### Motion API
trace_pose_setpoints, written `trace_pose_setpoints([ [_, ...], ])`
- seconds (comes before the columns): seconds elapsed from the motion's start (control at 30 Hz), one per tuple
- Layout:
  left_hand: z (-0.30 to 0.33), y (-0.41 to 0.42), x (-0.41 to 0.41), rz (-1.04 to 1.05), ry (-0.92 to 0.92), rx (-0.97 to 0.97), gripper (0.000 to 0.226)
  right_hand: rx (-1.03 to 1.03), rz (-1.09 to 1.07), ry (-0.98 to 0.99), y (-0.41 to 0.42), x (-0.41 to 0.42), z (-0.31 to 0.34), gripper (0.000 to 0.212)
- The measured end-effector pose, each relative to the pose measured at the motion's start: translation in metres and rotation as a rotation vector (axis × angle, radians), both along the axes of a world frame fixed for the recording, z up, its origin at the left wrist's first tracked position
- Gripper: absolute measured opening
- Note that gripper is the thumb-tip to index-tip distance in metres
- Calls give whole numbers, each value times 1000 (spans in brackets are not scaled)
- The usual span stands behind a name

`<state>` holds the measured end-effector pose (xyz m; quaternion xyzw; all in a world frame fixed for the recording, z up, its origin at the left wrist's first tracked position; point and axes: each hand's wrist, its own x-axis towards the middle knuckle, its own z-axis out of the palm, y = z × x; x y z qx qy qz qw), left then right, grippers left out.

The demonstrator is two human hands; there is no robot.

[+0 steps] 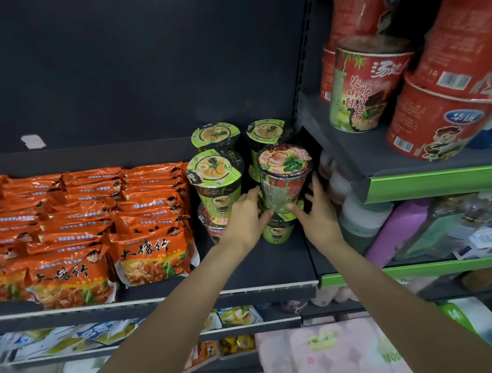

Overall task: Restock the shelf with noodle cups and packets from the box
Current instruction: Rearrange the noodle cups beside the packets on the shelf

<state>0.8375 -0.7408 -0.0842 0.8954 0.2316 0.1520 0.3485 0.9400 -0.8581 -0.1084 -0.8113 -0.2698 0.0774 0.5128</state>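
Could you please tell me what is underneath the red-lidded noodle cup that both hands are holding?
The red-lidded cup stands on a green-labelled cup; that cup's lid is covered by it and by the hands.

So from my feed it's a shop aisle: dark back panel (143, 62) fills everything above and behind the hands, with a slotted upright (302, 51) just up and right of them. Right of the hands the neighbouring unit's shelves have green edge strips (442, 181). Light's dim and flat, and lower shelves (162, 342) run below the hands.
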Motion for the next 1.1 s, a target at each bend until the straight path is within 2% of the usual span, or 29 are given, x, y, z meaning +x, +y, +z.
trace_pose_setpoints([
  [0.07,10,-2,-1,-48,-38,-24,77,96,40,28,0,-4,13,87],
  [0.17,22,-5,-3,-86,-70,-115,88,123,73,66,-1,-9,24,85],
  [0.27,31,-11,-6,-105,-97,-281,87,163,68,103,-4,-16,31,78],
  [0.33,35,-14,-9,-118,-102,-321,85,177,59,103,-6,-21,35,74],
  [0.4,38,-14,-10,-87,-117,-242,78,170,47,80,-8,-22,38,70],
  [0.53,44,-6,-4,-23,-190,79,57,46,12,-46,-11,-17,40,66],
  [0.63,50,0,4,-59,-105,428,51,-84,-7,-155,-10,-12,44,68],
  [0.73,54,5,11,-114,-2,626,47,-115,0,-219,-10,-9,47,65],
  [0.93,68,16,15,-74,135,801,39,-123,28,-373,-13,-13,49,54],
  [1.1,74,22,13,-200,159,728,28,-132,36,-307,-3,0,49,67],
])
